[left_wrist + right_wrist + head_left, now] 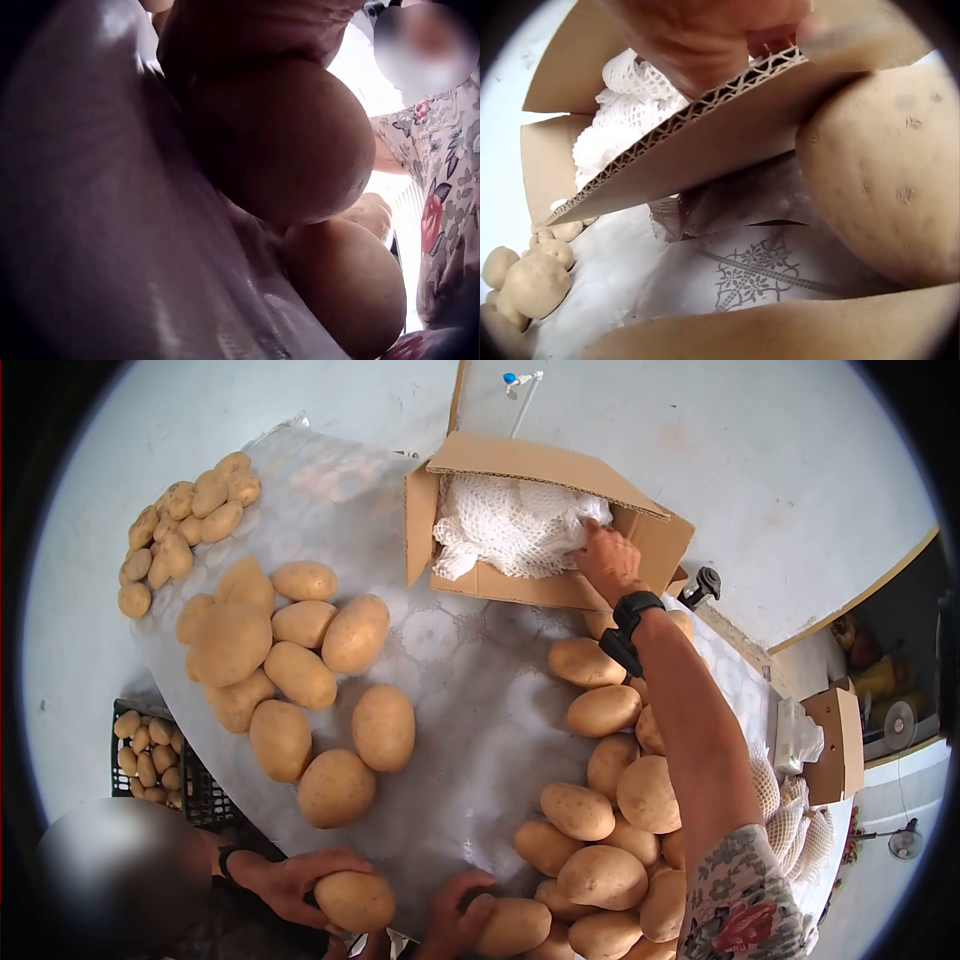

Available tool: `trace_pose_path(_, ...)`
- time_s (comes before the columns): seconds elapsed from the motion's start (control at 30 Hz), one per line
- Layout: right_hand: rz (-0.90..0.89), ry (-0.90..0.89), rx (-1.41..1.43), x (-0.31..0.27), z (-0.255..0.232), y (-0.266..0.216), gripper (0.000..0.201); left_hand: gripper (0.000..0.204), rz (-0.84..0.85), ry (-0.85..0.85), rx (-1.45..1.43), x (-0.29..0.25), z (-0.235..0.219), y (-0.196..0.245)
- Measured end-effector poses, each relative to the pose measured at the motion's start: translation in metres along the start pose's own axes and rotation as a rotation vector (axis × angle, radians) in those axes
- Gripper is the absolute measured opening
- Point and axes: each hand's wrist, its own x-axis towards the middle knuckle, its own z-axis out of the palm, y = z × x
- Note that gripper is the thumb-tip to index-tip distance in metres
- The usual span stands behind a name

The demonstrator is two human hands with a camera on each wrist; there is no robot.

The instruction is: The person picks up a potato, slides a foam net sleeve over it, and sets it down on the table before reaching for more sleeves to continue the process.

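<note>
Right arm: extended from 5 o'clock toward 1 o'clock across the table, floral sleeve at the elbow, black strap at the wrist. The right hand (pixel 608 560) lies over the near wall of the cardboard box (pixel 655 540), with its fingertips on the white mesh netting (pixel 505 525) packed inside. The right wrist view shows fingers above the corrugated box edge (pixel 682 120). Whether they pinch the netting or only rest on it cannot be determined.

Left hand (pixel 290 880): at 7 o'clock, at the near table edge, also strapped at the wrist. Its fingers are curled round one potato (pixel 355 900), gripping it from the left side.

A third hand (pixel 455 910) at 6 o'clock rests on another potato (pixel 512 926).

Surroundings: a large potato heap (pixel 300 680) lies at 9 o'clock and a second heap (pixel 610 830) at 4 o'clock, directly under the right forearm. Small potatoes (pixel 185 525) lie at 10 o'clock. A black crate (pixel 195 785) of small potatoes stands below the table at 8 o'clock. The table carries a clear plastic cover (pixel 470 700).
</note>
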Motion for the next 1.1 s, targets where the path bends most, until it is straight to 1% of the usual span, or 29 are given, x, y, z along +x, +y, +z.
trace_pose_path(0.03,-0.007,0.027,-0.020,0.001,-0.002,0.003,0.048,0.023,-0.025,0.008,-0.020,-0.001,0.001,0.001)
trace_pose_path(0.07,-0.014,0.017,-0.016,0.000,-0.004,0.007,0.044,0.023,-0.022,0.007,-0.003,0.000,0.000,0.004)
trace_pose_path(0.13,-0.032,-0.006,-0.008,-0.010,-0.025,0.006,0.036,0.023,-0.020,0.007,0.028,-0.001,0.001,0.011)
trace_pose_path(0.23,-0.230,-0.078,-0.051,-0.030,-0.049,0.007,0.038,0.022,0.048,0.012,0.065,-0.001,0.000,-0.012)
trace_pose_path(0.27,-0.288,-0.046,-0.067,-0.035,-0.052,0.009,0.038,0.022,0.051,0.014,0.070,-0.003,0.002,-0.015)
trace_pose_path(0.33,-0.402,0.014,-0.095,-0.043,-0.055,0.011,0.039,0.022,0.054,0.019,0.083,0.001,0.002,0.004)
trace_pose_path(0.37,-0.392,0.011,-0.086,-0.042,-0.057,0.012,0.044,0.025,0.087,-0.095,0.122,0.008,-0.015,0.016)
trace_pose_path(0.4,-0.384,0.007,-0.074,-0.037,-0.057,0.011,0.050,0.030,0.140,-0.281,0.172,0.027,-0.039,0.041)
trace_pose_path(0.43,-0.378,0.001,-0.060,-0.032,-0.057,0.009,0.055,0.035,0.209,-0.506,0.229,0.055,-0.068,0.070)
trace_pose_path(0.47,-0.309,-0.005,0.022,-0.029,-0.056,0.004,0.061,0.042,0.271,-0.689,0.268,0.073,-0.085,0.090)
trace_pose_path(0.5,-0.238,-0.009,0.104,-0.026,-0.057,-0.002,0.068,0.049,0.328,-0.833,0.312,0.088,-0.096,0.104)
trace_pose_path(0.53,-0.167,-0.011,0.185,-0.020,-0.056,-0.006,0.075,0.056,0.355,-0.900,0.342,0.094,-0.098,0.112)
trace_pose_path(0.57,-0.199,0.022,0.260,-0.006,-0.038,0.003,0.090,0.063,0.366,-0.943,0.373,0.095,-0.094,0.114)
trace_pose_path(0.6,-0.196,0.072,0.296,0.002,-0.021,0.006,0.091,0.070,0.375,-0.978,0.389,0.100,-0.092,0.116)
trace_pose_path(0.67,-0.190,0.169,0.366,0.010,0.004,0.007,0.092,0.072,0.344,-0.998,0.433,0.101,-0.085,0.116)
trace_pose_path(0.7,-0.122,0.075,0.298,0.009,0.003,0.002,0.088,0.067,0.343,-1.026,0.436,0.103,-0.081,0.113)
trace_pose_path(0.77,0.016,-0.112,0.161,0.004,-0.011,-0.009,0.079,0.056,0.335,-1.022,0.417,0.104,-0.074,0.106)
trace_pose_path(0.87,0.020,-0.058,0.050,-0.005,-0.026,-0.009,0.064,0.042,0.313,-0.995,0.366,0.104,-0.066,0.091)
trace_pose_path(0.93,-0.028,-0.019,0.100,-0.020,-0.044,-0.005,0.055,0.032,0.275,-0.916,0.304,0.098,-0.062,0.078)
trace_pose_path(0.97,-0.056,0.006,0.121,-0.027,-0.053,-0.002,0.051,0.028,0.241,-0.816,0.279,0.091,-0.058,0.068)
trace_pose_path(1.0,-0.088,0.040,0.130,-0.032,-0.061,0.002,0.050,0.024,0.198,-0.680,0.248,0.076,-0.052,0.054)
trace_pose_path(1.07,-0.135,0.094,0.149,-0.052,-0.070,0.013,0.049,0.019,0.072,-0.282,0.191,0.023,-0.023,0.013)
trace_pose_path(1.1,-0.160,0.078,0.202,-0.065,-0.082,0.014,0.050,0.018,0.021,-0.107,0.163,0.006,-0.013,-0.001)
